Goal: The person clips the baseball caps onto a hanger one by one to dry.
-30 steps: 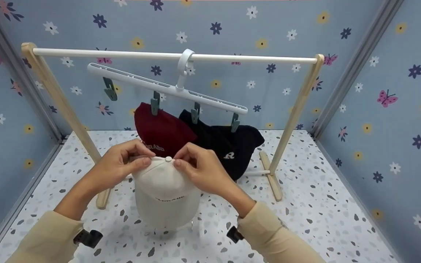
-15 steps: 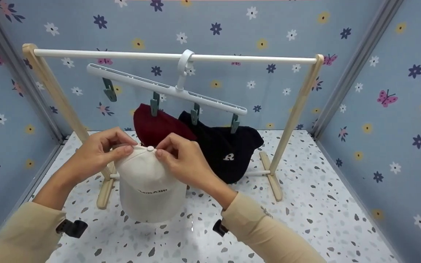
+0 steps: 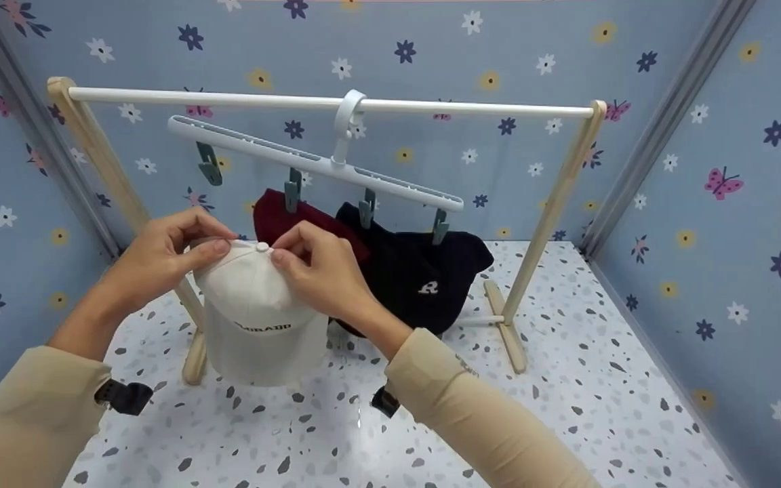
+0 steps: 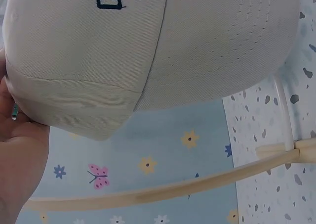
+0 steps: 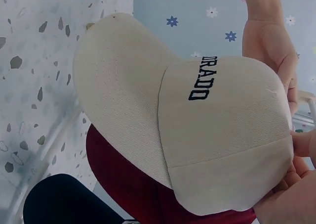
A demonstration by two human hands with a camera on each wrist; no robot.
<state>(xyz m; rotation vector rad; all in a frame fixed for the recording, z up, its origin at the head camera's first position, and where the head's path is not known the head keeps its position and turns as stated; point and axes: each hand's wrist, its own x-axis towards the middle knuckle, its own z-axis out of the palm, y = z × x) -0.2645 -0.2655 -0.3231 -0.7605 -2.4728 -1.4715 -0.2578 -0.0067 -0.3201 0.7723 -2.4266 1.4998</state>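
Note:
A cream baseball cap point(image 3: 255, 291) with dark lettering hangs brim down between my hands, clear of the tabletop. My left hand point(image 3: 160, 261) pinches its crown on one side of the top button, and my right hand point(image 3: 319, 271) pinches it on the other. Just behind, a maroon cap point(image 3: 275, 213) is clipped to a pale blue clip hanger point(image 3: 255, 144). Black caps point(image 3: 417, 285), one with a white R, hang from the hanger's two right clips. The leftmost green clip point(image 3: 209, 166) holds nothing and sits above my left hand. The right wrist view shows the cream cap overlapping the maroon one.
The hanger tilts down to the right from a white rod point(image 3: 472, 107) on a wooden stand. The stand's left leg point(image 3: 109, 159) rises just behind my left hand; its right leg point(image 3: 553, 210) stands farther off. A speckled tabletop point(image 3: 485, 407) lies below, with flowered walls around.
Both hands have carried the cream cap left and upward, away from in front of the maroon cap and toward the hanger's left end. The hanger and clipped caps stay nearly still.

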